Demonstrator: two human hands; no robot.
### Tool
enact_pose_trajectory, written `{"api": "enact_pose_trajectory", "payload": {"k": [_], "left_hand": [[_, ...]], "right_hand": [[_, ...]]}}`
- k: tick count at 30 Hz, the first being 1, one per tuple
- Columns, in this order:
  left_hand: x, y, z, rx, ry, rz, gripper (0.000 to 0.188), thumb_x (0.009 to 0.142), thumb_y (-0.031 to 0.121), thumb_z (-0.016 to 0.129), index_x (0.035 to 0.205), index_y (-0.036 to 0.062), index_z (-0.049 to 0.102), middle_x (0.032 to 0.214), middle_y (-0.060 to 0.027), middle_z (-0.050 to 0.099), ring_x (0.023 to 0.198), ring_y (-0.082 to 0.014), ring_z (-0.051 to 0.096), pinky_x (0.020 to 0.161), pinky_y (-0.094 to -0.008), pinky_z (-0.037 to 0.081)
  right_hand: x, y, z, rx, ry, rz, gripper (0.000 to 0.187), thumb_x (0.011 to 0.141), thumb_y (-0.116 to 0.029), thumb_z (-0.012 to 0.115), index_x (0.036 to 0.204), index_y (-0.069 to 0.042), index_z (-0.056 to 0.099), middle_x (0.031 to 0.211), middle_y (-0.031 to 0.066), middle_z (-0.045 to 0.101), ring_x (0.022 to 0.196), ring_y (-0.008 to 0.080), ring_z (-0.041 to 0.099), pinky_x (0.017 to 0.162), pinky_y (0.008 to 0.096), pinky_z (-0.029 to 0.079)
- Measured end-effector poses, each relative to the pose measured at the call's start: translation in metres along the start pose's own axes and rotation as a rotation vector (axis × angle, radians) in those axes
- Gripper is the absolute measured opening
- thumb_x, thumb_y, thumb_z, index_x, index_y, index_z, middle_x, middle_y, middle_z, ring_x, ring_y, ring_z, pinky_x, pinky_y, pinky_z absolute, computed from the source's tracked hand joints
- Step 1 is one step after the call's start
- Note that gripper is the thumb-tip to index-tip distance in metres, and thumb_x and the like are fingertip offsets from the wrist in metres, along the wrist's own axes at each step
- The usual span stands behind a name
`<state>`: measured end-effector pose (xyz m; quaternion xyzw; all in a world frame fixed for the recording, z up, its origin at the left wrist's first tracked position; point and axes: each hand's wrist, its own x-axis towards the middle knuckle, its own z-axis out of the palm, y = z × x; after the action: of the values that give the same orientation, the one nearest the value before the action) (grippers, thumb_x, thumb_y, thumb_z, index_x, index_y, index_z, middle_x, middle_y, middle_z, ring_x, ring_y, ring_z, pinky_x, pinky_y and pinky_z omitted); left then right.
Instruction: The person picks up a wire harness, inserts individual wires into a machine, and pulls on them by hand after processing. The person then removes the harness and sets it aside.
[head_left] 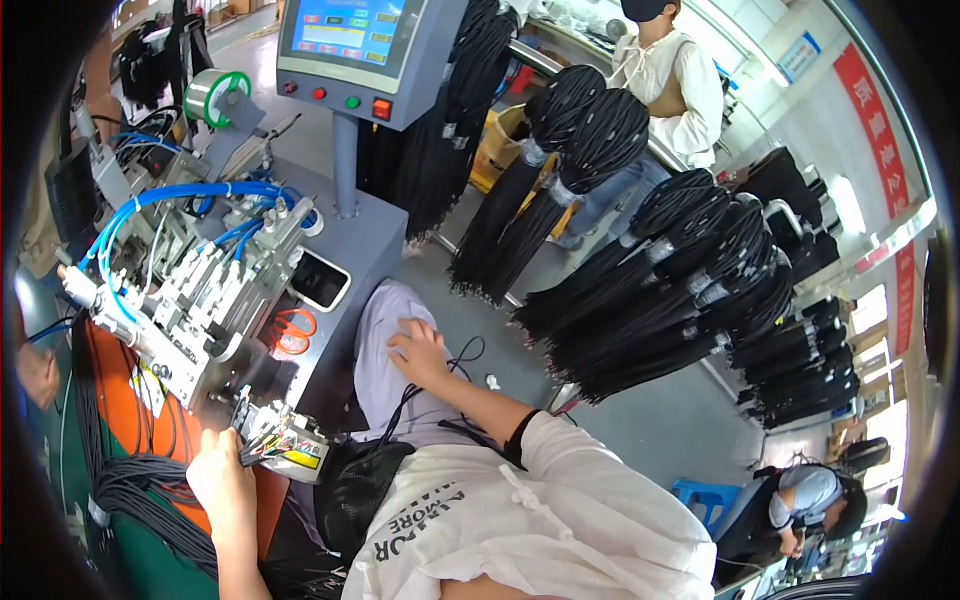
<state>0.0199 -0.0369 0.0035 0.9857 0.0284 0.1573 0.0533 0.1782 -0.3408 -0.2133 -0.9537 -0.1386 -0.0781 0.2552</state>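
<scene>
My left hand (222, 478) is closed at the small metal fixture (290, 448) on the front of a bench machine (195, 310). Thin coloured wires (268, 442) show at that fixture, right beside my fingertips. What the fingers hold is hidden. My right hand (418, 352) lies open on my thigh, fingers spread, on light grey trousers (385, 312). A thin black cable (405, 402) loops past its wrist and runs down over my lap. On the orange mat (118, 372), left of the fixture, lie more black cables (150, 490), gathered in a bundle.
Orange-handled scissors (292, 330) and a phone (320, 280) lie on the machine's grey base. Above stand a control screen (345, 28) and a solder wire spool (215, 97). Black cable bundles (680, 285) hang on rails at right. Other people (665, 80) are nearby.
</scene>
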Motion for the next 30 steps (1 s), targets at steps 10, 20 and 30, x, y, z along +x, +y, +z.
{"api": "enact_pose_trajectory", "payload": {"k": [10, 20, 30], "left_hand": [[-0.001, -0.004, -0.001, -0.009, -0.037, 0.002, 0.023, 0.064, -0.01, 0.062, 0.083, 0.0037, 0.058, 0.079, -0.0135, 0.055, 0.062, -0.0334, 0.059, 0.056, -0.04, 0.047], [0.0, -0.007, -0.001, 0.078, -0.087, -0.017, 0.021, 0.068, 0.002, 0.065, 0.087, 0.0087, 0.059, 0.076, -0.0113, 0.054, 0.067, -0.0309, 0.06, 0.058, -0.0408, 0.047], [-0.002, 0.003, -0.004, 0.086, -0.09, -0.033, 0.009, 0.071, 0.007, 0.062, 0.079, 0.0071, 0.057, 0.072, -0.0097, 0.052, 0.06, -0.0254, 0.059, 0.052, -0.036, 0.046]], "right_hand": [[-0.002, -0.002, -0.001, -0.039, -0.005, -0.014, 0.021, 0.078, -0.03, 0.068, 0.097, -0.02, 0.065, 0.129, 0.0065, 0.048, 0.126, 0.0299, 0.037, 0.095, 0.0496, 0.034], [0.0, 0.007, 0.009, -0.032, -0.015, -0.046, 0.022, 0.074, -0.026, 0.07, 0.095, -0.021, 0.067, 0.132, 0.0097, 0.05, 0.128, 0.0329, 0.039, 0.095, 0.054, 0.036], [0.008, -0.01, -0.006, -0.038, -0.115, -0.066, 0.022, 0.076, -0.023, 0.069, 0.097, -0.019, 0.067, 0.134, 0.0085, 0.045, 0.129, 0.0328, 0.035, 0.097, 0.0529, 0.032]]}}
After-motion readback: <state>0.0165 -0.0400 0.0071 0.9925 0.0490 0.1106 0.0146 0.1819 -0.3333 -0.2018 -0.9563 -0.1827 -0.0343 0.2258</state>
